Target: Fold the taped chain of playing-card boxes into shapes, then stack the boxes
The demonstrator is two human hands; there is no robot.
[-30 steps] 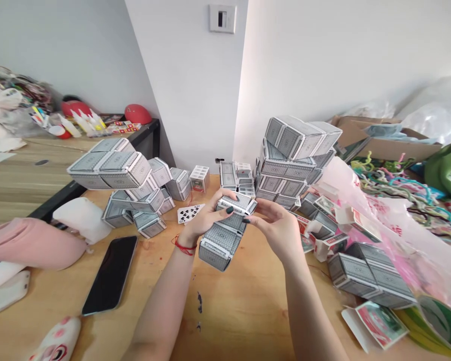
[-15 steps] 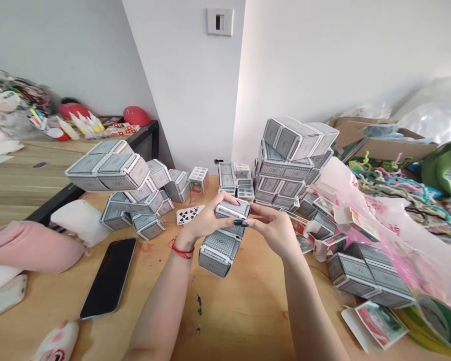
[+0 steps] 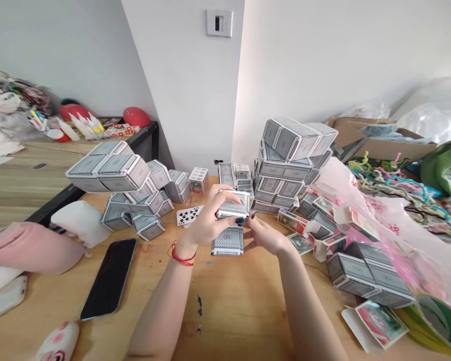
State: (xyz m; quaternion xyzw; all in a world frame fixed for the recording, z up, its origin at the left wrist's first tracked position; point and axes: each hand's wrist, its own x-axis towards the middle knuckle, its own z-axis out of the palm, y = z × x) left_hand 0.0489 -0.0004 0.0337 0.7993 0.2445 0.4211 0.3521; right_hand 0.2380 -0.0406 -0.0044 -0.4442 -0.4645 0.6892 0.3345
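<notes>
Left hand (image 3: 206, 219) gripping a block of playing cards (image 3: 228, 241), right hand (image 3: 269, 235) at its side, wooden table (image 3: 244, 306) beneath, black phone (image 3: 108, 279) to the left; card stacks (image 3: 285, 168) on both sides, pale wall (image 3: 188, 90) behind

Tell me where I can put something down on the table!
The biggest bare patch of table is between the left forearm and right forearm, with a few dark marks. A thinner strip runs between the black phone and left forearm. It's crowded right, with packets, pink plastic and tape, and behind the held card blocks, with grey card stacks.
</notes>
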